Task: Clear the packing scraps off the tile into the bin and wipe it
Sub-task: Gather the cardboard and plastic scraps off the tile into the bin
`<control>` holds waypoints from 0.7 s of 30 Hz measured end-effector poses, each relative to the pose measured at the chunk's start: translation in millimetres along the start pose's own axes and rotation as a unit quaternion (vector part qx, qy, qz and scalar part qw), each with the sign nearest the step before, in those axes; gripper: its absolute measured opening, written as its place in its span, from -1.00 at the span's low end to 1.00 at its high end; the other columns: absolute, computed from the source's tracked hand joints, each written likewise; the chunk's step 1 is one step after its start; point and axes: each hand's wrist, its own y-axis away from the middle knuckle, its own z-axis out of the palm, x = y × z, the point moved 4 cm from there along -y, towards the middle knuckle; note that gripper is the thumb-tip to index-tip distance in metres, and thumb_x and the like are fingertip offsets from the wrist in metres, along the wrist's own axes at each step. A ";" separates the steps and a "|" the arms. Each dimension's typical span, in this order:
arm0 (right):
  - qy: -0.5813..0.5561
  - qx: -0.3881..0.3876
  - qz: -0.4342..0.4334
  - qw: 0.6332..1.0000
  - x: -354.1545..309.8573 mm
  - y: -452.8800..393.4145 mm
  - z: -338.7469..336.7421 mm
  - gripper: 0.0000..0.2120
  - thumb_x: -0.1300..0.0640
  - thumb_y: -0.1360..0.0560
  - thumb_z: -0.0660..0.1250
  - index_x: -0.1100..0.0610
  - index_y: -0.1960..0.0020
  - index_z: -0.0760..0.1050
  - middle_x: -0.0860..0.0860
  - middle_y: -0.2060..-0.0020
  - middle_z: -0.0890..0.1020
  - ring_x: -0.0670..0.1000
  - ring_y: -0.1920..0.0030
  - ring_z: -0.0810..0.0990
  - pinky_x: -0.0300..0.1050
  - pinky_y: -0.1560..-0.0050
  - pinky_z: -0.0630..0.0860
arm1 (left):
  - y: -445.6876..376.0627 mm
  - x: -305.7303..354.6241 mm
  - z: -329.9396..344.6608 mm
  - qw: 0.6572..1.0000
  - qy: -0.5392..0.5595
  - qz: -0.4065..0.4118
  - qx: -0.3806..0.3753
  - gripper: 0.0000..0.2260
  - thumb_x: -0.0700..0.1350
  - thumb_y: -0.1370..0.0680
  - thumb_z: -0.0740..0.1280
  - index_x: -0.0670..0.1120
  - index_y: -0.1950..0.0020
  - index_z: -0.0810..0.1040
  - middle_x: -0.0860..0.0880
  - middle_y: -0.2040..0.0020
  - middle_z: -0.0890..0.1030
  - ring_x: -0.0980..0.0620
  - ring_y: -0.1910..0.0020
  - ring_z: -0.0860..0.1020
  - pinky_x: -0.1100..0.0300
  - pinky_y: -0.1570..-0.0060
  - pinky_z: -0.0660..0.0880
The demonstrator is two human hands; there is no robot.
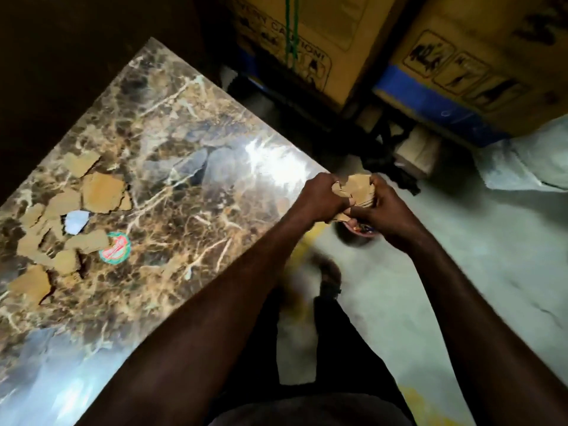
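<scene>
A glossy brown marble-patterned tile (pixel 172 155) fills the left of the view. Several torn cardboard scraps (pixel 101 192) lie on its left part, with a pale blue-white scrap (pixel 76 221) and a round red-and-green sticker (pixel 115 245) among them. Just past the tile's right edge, my left hand (pixel 319 199) and my right hand (pixel 385 210) both grip a bundle of cardboard scraps (pixel 356 187). Directly below the hands a small dark round bin (pixel 356 236) shows, mostly hidden by them.
Large cardboard boxes (pixel 479 56) with blue tape stand at the back. A white plastic sack (pixel 528 161) lies at the right on the pale floor (pixel 430 272). My foot in a sandal (pixel 330 279) is beside the tile's edge. Dark clutter sits under the boxes.
</scene>
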 end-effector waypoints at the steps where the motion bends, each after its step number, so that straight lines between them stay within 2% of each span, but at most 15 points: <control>1: -0.003 0.008 0.003 1.000 17.5 -3.3 -19.9 -0.44 0.46 -0.48 0.49 0.15 -0.38 0.44 0.12 -0.14 0.69 0.03 -0.06 0.75 -0.12 0.04 0.68 | -9.2 8.0 24.5 1.000 -0.006 0.002 -0.007 -0.62 -0.10 -0.52 0.58 -0.13 -0.31 0.66 -0.21 -0.18 0.71 -0.23 0.00 0.72 0.04 0.03 0.63; 3: -0.020 0.016 0.037 0.999 57.1 -15.3 -54.4 -0.45 0.50 -0.46 0.47 0.07 -0.33 0.47 0.09 -0.16 0.70 0.09 -0.13 0.72 -0.04 -0.03 0.70 | -28.5 17.4 69.8 1.000 0.003 0.004 -0.019 -0.58 -0.14 -0.54 0.57 -0.15 -0.38 0.63 -0.20 -0.26 0.69 -0.21 -0.16 0.69 0.05 -0.08 0.59; 5: -0.037 0.022 0.067 0.997 102.1 -35.4 -86.0 -0.39 0.45 -0.45 0.51 0.05 -0.39 0.45 0.08 -0.24 0.68 0.11 -0.21 0.70 0.05 -0.09 0.70 | -53.9 17.2 115.0 0.999 0.014 -0.004 -0.030 -0.60 -0.17 -0.56 0.55 -0.17 -0.38 0.62 -0.19 -0.31 0.65 -0.17 -0.26 0.63 0.05 -0.15 0.57; 8: -0.032 0.018 0.099 0.994 163.8 -68.5 -114.4 -0.19 0.17 -0.34 0.67 0.05 -0.50 0.37 0.08 -0.32 0.64 0.15 -0.26 0.68 0.25 -0.16 0.69 | -91.2 -0.8 168.8 0.998 0.051 -0.029 -0.037 -0.64 -0.24 -0.56 0.53 -0.24 -0.34 0.61 -0.22 -0.34 0.63 -0.18 -0.31 0.59 -0.01 -0.27 0.56; 9: -0.029 0.018 0.110 0.993 183.9 -80.9 -120.7 -0.14 0.11 -0.31 0.68 0.05 -0.51 0.35 0.09 -0.32 0.64 0.15 -0.26 0.68 0.26 -0.15 0.69 | -103.3 -9.7 183.9 0.996 0.072 -0.038 -0.038 -0.66 -0.27 -0.55 0.54 -0.27 -0.31 0.62 -0.25 -0.32 0.64 -0.17 -0.29 0.60 -0.02 -0.29 0.54; 12: -0.030 0.023 0.129 0.991 236.6 -124.8 -135.0 -0.10 0.13 -0.29 0.67 0.09 -0.52 0.32 0.14 -0.32 0.62 0.21 -0.26 0.68 0.22 -0.05 0.72 | -154.2 -43.0 225.7 0.994 0.096 -0.046 -0.034 -0.66 -0.25 -0.49 0.58 -0.29 -0.22 0.63 -0.28 -0.26 0.66 -0.25 -0.28 0.61 -0.12 -0.34 0.52; 15: -0.041 0.020 0.132 0.990 273.4 -169.8 -140.0 -0.16 0.23 -0.31 0.63 0.10 -0.49 0.33 0.21 -0.31 0.60 0.22 -0.19 0.68 0.06 0.16 0.69 | -209.3 -77.5 255.4 0.993 0.094 -0.070 -0.022 -0.56 -0.12 -0.36 0.62 -0.24 -0.17 0.64 -0.15 -0.24 0.66 -0.22 -0.30 0.60 -0.12 -0.33 0.52; 17: -0.027 0.025 0.140 0.989 287.5 -192.5 -141.3 -0.23 0.34 -0.38 0.61 0.06 -0.46 0.34 0.23 -0.32 0.58 0.16 -0.11 0.67 0.03 0.19 0.67 | -238.6 -101.8 267.3 0.991 0.104 -0.076 -0.020 -0.54 -0.18 -0.36 0.66 -0.21 -0.21 0.64 -0.09 -0.25 0.65 -0.17 -0.30 0.59 -0.09 -0.33 0.52; 19: -0.008 0.031 0.148 0.988 303.8 -210.4 -139.5 -0.22 0.31 -0.38 0.64 -0.01 -0.45 0.33 0.17 -0.34 0.55 0.11 -0.09 0.65 0.10 0.07 0.70 | -261.8 -124.3 277.4 0.988 0.116 -0.095 -0.024 -0.43 -0.21 -0.38 0.69 -0.15 -0.35 0.61 -0.09 -0.32 0.63 -0.12 -0.34 0.57 -0.08 -0.37 0.52; 21: 0.023 0.055 0.143 0.988 320.1 -225.5 -138.9 -0.07 0.12 -0.25 0.71 -0.11 -0.49 0.31 0.01 -0.37 0.54 0.11 -0.26 0.60 0.23 -0.16 0.68 | -283.4 -151.6 288.6 0.983 0.130 -0.124 -0.030 -0.25 -0.15 -0.35 0.72 -0.08 -0.49 0.52 -0.06 -0.38 0.60 -0.09 -0.38 0.55 -0.07 -0.40 0.53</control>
